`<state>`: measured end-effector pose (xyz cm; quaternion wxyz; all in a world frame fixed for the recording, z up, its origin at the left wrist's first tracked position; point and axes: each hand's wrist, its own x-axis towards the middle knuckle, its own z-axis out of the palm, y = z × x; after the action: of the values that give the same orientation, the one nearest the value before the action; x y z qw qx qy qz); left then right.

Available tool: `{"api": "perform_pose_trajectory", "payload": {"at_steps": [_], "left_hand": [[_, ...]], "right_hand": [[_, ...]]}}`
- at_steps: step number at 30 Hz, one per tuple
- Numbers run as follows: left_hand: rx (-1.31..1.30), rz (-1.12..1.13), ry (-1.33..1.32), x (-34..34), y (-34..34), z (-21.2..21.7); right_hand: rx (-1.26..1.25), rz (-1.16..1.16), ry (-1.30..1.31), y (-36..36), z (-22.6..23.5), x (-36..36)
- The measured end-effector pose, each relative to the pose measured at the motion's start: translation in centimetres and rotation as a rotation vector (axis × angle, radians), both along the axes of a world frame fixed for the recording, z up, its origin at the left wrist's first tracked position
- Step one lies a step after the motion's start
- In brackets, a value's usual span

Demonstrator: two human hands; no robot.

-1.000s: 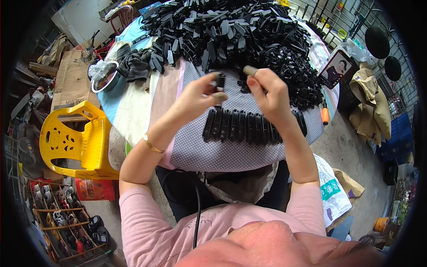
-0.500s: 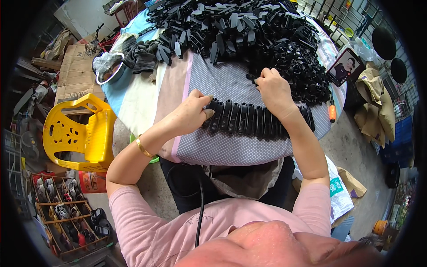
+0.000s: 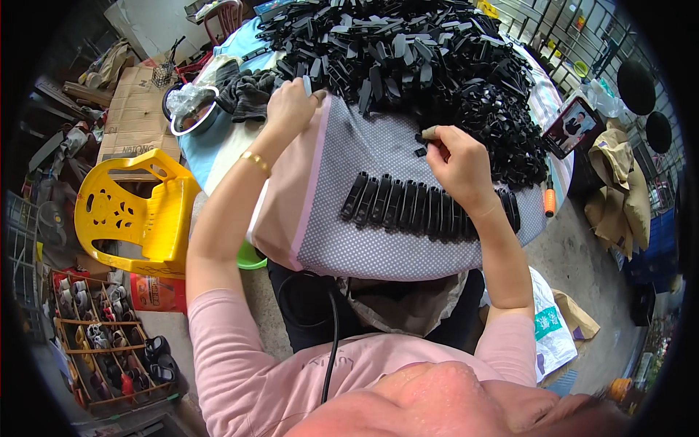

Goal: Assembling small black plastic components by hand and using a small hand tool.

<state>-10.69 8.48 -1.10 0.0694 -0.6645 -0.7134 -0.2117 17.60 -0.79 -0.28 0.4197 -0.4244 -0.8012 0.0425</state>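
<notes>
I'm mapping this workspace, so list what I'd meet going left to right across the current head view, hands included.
Yellow chair → left hand → leftmost black piece of the row → right hand → phone → upper round black object.

Table: rounded edge, covered by striped cloth with grey dotted panel. Far side: big loose pile of flat black parts. Right of it, heap of smaller black pieces, touching the pile. Near side: row of black parts, side by side. Left: white-rimmed bowl, dark knit fabric beside it. Orange-handled tool at right edge.
</notes>
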Motion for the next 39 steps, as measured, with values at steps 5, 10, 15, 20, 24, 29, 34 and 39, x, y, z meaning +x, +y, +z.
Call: {"api": "perform_pose_trajectory", "payload": {"at_steps": [5, 10, 15, 20, 24, 29, 34, 39], "left_hand": [[-0.027, 0.035, 0.103, 0.6, 2.2, -0.8], [0.056, -0.077, -0.276, 0.2, 0.7, -0.8], [-0.494, -0.612, -1.305, 5.4, -5.8, 2.7], [-0.867, -0.889, -1.583, 8.5, -7.6, 2.7], [-0.817, -0.713, -1.607, 10.1, -8.3, 2.5], [-0.856, -0.761, -1.753, 9.8, -8.5, 1.5], [-0.797, -0.814, -1.832, 10.0, -8.9, 0.9], [-0.743, -0.83, -1.78, 10.5, -9.2, 0.6]], "right_hand": [[-0.036, 0.069, 0.105, -0.6, 0.3, 0.0], [-0.079, 0.071, 0.206, -0.5, 0.6, 0.4], [-0.119, 0.227, 0.338, -0.8, 1.0, -0.2], [-0.12, 0.294, 0.558, 0.0, 0.0, -0.2], [-0.224, 0.303, 0.524, -0.5, 0.5, 0.3], [-0.137, 0.236, 0.443, -0.5, 0.0, -0.1], [0.023, 0.127, 0.371, -0.7, 0.5, 0.1], [0.163, 0.058, 0.291, -0.8, 0.3, -0.4]]}}
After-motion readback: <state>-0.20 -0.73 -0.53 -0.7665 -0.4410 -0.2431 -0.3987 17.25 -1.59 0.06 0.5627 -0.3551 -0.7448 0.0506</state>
